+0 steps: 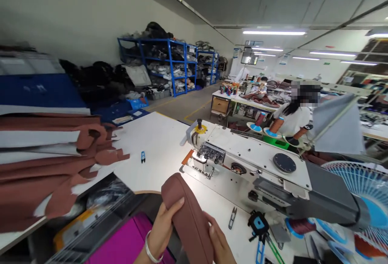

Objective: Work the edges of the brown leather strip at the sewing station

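A long, padded brown piece with a seam along it (189,219) is held up in front of the sewing machine (242,155). My left hand (162,225), with a white bangle at the wrist, grips its left edge, thumb lying on the front face. On the other edge, my right hand (220,241) is closed around the side, its fingertips partly behind the piece. The piece's lower end runs out of view. Just beyond its top lie the machine's needle and presser foot area (201,167), lit by a lamp.
Blue thread snips (143,157) and metal snips (233,218) lie on the white table (151,134). Brown cut pieces (60,167) are heaped at left. A thread spool (301,227) and a fan (360,191) stand at right. A person (295,110) sits beyond the machine.
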The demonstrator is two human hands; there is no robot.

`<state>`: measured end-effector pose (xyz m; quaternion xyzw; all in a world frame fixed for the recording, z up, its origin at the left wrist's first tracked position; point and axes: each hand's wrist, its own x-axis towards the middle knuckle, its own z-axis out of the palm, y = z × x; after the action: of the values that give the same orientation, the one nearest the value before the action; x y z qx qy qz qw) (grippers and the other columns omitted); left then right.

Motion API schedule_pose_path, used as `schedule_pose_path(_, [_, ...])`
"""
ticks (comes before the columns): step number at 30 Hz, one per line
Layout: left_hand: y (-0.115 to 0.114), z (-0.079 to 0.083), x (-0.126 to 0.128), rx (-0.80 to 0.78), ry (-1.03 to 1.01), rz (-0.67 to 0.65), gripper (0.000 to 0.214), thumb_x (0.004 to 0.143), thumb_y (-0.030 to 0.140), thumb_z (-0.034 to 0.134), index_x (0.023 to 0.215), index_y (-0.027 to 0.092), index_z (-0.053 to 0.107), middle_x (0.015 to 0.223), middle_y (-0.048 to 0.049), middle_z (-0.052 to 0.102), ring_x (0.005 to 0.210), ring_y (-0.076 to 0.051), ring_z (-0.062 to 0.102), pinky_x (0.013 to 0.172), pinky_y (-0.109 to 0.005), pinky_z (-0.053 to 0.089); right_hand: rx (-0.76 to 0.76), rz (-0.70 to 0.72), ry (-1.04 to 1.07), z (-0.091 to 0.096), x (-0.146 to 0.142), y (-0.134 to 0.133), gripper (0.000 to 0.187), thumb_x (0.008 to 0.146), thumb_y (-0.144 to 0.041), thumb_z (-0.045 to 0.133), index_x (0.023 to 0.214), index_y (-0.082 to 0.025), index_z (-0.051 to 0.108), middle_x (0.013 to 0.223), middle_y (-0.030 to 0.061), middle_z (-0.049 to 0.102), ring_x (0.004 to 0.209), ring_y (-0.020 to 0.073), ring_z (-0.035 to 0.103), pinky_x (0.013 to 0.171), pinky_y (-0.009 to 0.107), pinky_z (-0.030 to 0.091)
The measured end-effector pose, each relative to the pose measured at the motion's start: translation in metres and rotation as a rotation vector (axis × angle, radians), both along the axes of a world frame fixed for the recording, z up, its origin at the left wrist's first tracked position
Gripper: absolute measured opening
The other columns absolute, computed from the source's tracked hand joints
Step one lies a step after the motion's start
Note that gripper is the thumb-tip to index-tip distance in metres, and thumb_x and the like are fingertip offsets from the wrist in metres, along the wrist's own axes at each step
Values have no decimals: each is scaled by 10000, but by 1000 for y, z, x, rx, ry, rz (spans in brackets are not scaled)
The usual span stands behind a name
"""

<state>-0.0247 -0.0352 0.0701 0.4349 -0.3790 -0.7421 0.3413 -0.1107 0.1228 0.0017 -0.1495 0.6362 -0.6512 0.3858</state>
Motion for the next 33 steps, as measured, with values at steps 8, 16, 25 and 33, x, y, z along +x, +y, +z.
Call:
schedule_pose_path(8, [-14,-11,0,-14,62,32,738,488,454,934,1099,129,676,1110,-113,755,1171,-340,637,1029,-423,505,-248,4,-225,12,-21,-38,675,693,-509,827,1275,-234,625,1346,103,639,1255,312,583,1078,429,470])
schedule_pose_path(16, [-79,-36,-32,-59,55,-90,608,541,415,918,1033,115,724,1069,-140,768,1036,-328,698,894,-387,575,-231,-35,-198,-3,-45,-105,621,679,-518,832,1186,-207,657,1124,100,732,1058,293,665,947,401,521])
schedule_pose_path(25, [-252,-60,-56,-198,-55,-165,537,588,470,887,978,127,754,1007,-126,783,1012,-320,699,911,-374,552,-303,14,-251,-35,-66,-275,697,627,-561,843,1178,-191,629,1217,118,711,1191,337,629,1007,436,497])
schedule_pose_path(33, [-337,-60,-77,-96,1,-285,733,565,412,921,1196,118,689,1055,-137,766,1041,-327,691,924,-395,543,-254,-182,-297,-49,-72,-358,725,643,-522,852,1234,-175,616,1202,140,717,1157,341,653,1031,491,503])
